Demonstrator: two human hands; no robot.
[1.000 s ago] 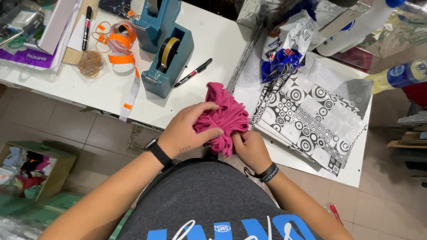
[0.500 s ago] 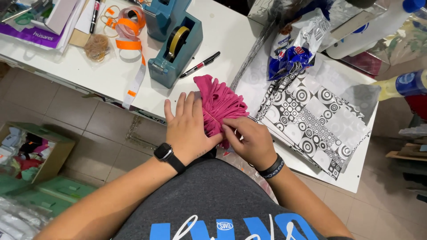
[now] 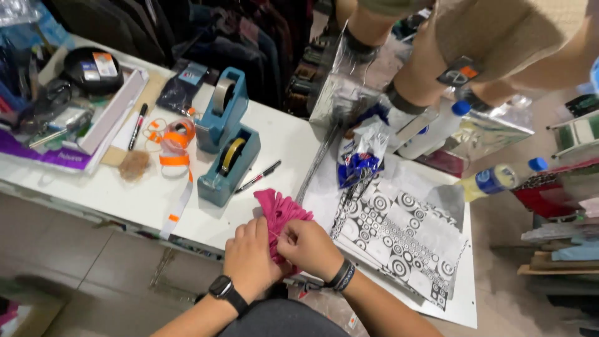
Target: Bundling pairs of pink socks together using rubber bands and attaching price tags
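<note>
A bunched, pleated magenta cloth (image 3: 281, 215) lies at the near edge of the white table (image 3: 143, 200). My left hand (image 3: 249, 256), with a black watch on its wrist, presses on the cloth's lower left part. My right hand (image 3: 309, 246), wearing dark bracelets, pinches the cloth from the right. The fingers of both hands meet on the fabric and cover its near end.
Two teal tape dispensers (image 3: 226, 153) stand left of the cloth, with a black marker (image 3: 258, 177) beside them. Black-and-white patterned paper (image 3: 399, 234) lies to the right. Orange tape (image 3: 175, 146), a blue-white bag (image 3: 362, 156) and bottles (image 3: 496, 180) sit farther back.
The view has tilted up and shows more of the far table. My hands have drawn closer together on the magenta cloth, which now looks more tightly gathered.
</note>
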